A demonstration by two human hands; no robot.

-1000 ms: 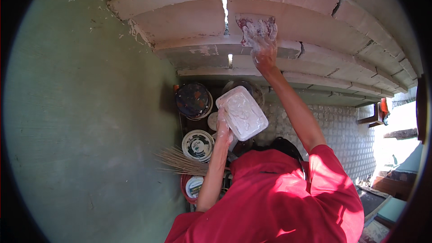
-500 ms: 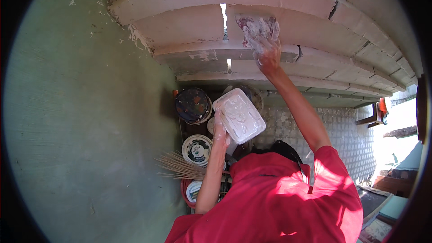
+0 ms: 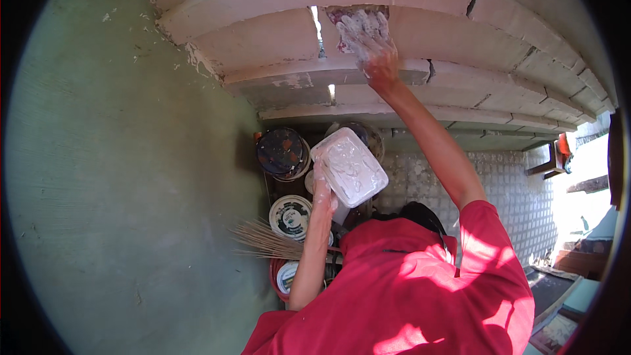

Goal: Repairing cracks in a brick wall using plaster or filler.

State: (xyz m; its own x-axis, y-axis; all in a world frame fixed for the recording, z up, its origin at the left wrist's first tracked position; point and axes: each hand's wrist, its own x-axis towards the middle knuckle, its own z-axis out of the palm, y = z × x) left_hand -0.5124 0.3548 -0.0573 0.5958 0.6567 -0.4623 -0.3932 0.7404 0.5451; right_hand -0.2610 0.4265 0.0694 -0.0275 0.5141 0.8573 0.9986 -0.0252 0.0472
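Observation:
My left hand grips the near left side of a white rectangular plastic tub holding white paste. White smears coat its fingers. My raised right hand, also caked with white, presses a reddish-purple, paste-smeared rag against a flat pale panel. This panel lies between long pale ledges of a stepped surface. The fingers lie over the rag and hide much of it. Just left of the rag, a bright narrow gap runs through the panel.
A green wall with flaking patches rises on the left. Below my hands stand a dark-topped bucket, a white-lidded bucket, a bundle of thin sticks and a red bucket. Patterned tiles cover the floor at right.
My right hand and the rag have slid left and slightly up along the panel, closer to the bright gap. My left hand and the tub stay almost in place.

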